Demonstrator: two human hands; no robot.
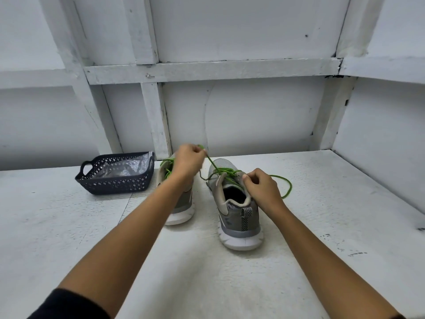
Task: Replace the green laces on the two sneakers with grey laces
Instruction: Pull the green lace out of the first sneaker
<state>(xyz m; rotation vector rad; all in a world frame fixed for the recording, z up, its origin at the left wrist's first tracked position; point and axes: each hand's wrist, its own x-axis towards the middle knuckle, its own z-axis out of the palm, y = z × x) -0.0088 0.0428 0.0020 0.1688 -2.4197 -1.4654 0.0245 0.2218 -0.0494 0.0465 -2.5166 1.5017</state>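
- Green lace [216, 168] rises from the right shoe [239, 217] up and left to my left hand [187, 162], which pinches its end.
- My right hand [263, 188] is curled on that shoe's tongue, pinching it.
- Shoe stands on the surface [322, 203], heel toward me, toe away; right hand is nearer, so I'd steady there.

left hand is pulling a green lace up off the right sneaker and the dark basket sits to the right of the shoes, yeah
Not quite: the head view shows the dark basket to the left of the shoes, not the right. The left hand does pull a green lace up off the right sneaker.
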